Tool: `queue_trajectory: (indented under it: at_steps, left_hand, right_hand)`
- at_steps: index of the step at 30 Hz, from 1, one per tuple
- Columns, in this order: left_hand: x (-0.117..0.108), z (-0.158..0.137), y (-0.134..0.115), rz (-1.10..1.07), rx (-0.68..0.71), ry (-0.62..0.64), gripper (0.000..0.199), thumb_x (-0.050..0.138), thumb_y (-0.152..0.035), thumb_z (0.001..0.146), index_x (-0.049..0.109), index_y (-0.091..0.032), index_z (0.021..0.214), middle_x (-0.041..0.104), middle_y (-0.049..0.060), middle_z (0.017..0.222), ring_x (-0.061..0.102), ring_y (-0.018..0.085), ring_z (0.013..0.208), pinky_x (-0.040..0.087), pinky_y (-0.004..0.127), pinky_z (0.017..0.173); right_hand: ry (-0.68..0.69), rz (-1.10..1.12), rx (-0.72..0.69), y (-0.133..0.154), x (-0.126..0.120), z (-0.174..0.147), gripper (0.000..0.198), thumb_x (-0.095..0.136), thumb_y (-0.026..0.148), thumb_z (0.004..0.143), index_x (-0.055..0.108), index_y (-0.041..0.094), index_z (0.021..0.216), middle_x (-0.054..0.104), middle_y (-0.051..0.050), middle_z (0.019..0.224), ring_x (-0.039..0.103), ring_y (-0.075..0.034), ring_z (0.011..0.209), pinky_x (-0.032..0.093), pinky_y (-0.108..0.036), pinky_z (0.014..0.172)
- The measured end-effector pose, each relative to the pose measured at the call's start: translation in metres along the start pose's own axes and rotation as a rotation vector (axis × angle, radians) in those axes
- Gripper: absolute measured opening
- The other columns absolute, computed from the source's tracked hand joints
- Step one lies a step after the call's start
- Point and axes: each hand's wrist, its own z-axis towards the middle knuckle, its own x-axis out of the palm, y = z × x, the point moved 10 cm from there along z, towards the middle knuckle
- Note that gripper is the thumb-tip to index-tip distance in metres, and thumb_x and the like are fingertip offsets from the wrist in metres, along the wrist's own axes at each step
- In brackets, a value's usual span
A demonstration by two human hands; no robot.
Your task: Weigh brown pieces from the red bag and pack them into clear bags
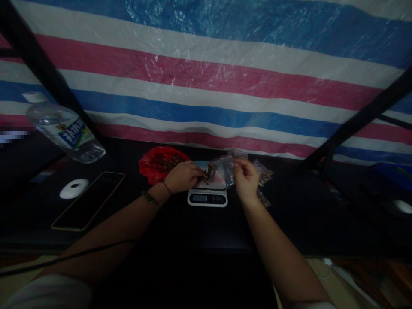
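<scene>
A small white digital scale [207, 203] stands on the black table, its display lit but too small to read surely. Small brown dried pieces [205, 177] lie on its plate. My left hand [183, 176] reaches over the plate's left side, its fingers closed at these pieces. On the right, my right hand [246, 178] pinches the edge of a clear plastic bag [229, 169], whose other end reaches over the plate. A darker brown piece [211, 170] shows by the bag; whether it is inside I cannot tell. Left of the scale, an open red plastic bag [149, 165] holds many similar brown pieces [171, 162].
Filled clear bags [264, 175] lie beyond my right hand. At the left are a phone [88, 201], a white oval object [74, 189] and a large clear bottle [66, 128]. A striped plastic sheet [206, 77] hangs behind, between dark metal posts [363, 113].
</scene>
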Motion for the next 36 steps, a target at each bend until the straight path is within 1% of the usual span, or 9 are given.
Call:
queue_trajectory:
  at_steps: [3,7,13,16,19,22,28,31,36]
  left_hand:
    - [-0.003,0.0,0.001,-0.049,0.016,-0.037,0.034,0.046,-0.01,0.083,0.07,-0.023,0.102,0.068,0.004,0.106,0.057,0.02,0.098,0.042,0.037,0.094]
    - [-0.008,-0.002,0.007,-0.097,-0.002,-0.088,0.032,0.047,-0.012,0.083,0.07,-0.021,0.103,0.068,0.006,0.106,0.058,0.02,0.098,0.043,0.037,0.093]
    - [-0.002,-0.003,0.011,-0.123,0.001,-0.059,0.034,0.045,-0.009,0.082,0.071,-0.022,0.101,0.068,0.005,0.105,0.059,0.019,0.099,0.045,0.037,0.093]
    - [-0.001,-0.002,0.015,-0.113,-0.018,-0.073,0.033,0.046,-0.009,0.082,0.07,-0.021,0.101,0.069,0.005,0.105,0.059,0.02,0.099,0.045,0.036,0.093]
    - [-0.001,0.0,0.019,-0.075,-0.04,-0.1,0.031,0.046,-0.011,0.083,0.069,-0.019,0.103,0.068,0.006,0.106,0.059,0.02,0.099,0.045,0.037,0.093]
    - [0.003,0.004,0.018,-0.049,-0.034,-0.081,0.03,0.045,-0.013,0.086,0.069,-0.019,0.102,0.069,0.006,0.107,0.059,0.02,0.098,0.044,0.037,0.092]
    - [0.007,0.008,0.013,-0.053,-0.018,-0.035,0.025,0.048,-0.022,0.089,0.071,-0.022,0.099,0.071,0.005,0.1,0.06,0.019,0.092,0.043,0.036,0.09]
    - [0.006,0.008,0.016,-0.038,-0.033,-0.042,0.023,0.051,-0.029,0.089,0.072,-0.022,0.095,0.071,0.004,0.096,0.061,0.019,0.09,0.043,0.036,0.088]
    - [0.006,0.007,0.025,-0.019,-0.075,-0.058,0.024,0.052,-0.031,0.089,0.073,-0.019,0.086,0.071,0.005,0.089,0.062,0.018,0.086,0.044,0.033,0.085]
  right_hand:
    - [-0.004,-0.006,0.004,0.001,-0.001,0.0,0.015,0.057,0.028,0.08,0.067,0.02,0.088,0.066,-0.001,0.077,0.061,-0.017,0.071,0.048,-0.03,0.063]
    - [-0.016,-0.014,-0.007,0.002,-0.002,0.001,0.015,0.058,0.028,0.08,0.067,0.02,0.088,0.066,-0.002,0.078,0.06,-0.017,0.07,0.048,-0.031,0.063]
    - [-0.007,-0.029,-0.023,0.004,-0.001,0.001,0.015,0.057,0.028,0.08,0.067,0.021,0.088,0.066,-0.002,0.075,0.061,-0.018,0.071,0.049,-0.031,0.063]
    - [-0.005,-0.036,-0.018,0.003,-0.001,0.001,0.015,0.057,0.029,0.081,0.067,0.021,0.088,0.065,-0.001,0.075,0.061,-0.017,0.069,0.048,-0.031,0.061]
    - [-0.011,-0.032,-0.015,0.002,-0.002,0.001,0.014,0.058,0.029,0.08,0.067,0.021,0.088,0.066,-0.002,0.077,0.061,-0.018,0.071,0.048,-0.031,0.063]
    - [-0.009,-0.027,-0.013,0.001,-0.002,0.001,0.015,0.058,0.029,0.081,0.067,0.021,0.089,0.066,-0.002,0.077,0.061,-0.018,0.072,0.048,-0.031,0.064]
    - [-0.004,-0.022,-0.021,0.005,-0.002,0.002,0.015,0.057,0.029,0.081,0.067,0.021,0.088,0.065,-0.001,0.075,0.061,-0.018,0.073,0.049,-0.032,0.065]
    - [-0.007,-0.027,-0.031,0.007,-0.002,0.002,0.015,0.057,0.029,0.081,0.067,0.021,0.088,0.066,-0.002,0.078,0.061,-0.018,0.073,0.049,-0.032,0.065]
    - [-0.01,-0.017,-0.021,0.005,-0.002,0.001,0.015,0.057,0.029,0.081,0.067,0.021,0.088,0.066,-0.002,0.078,0.062,-0.018,0.075,0.049,-0.032,0.065]
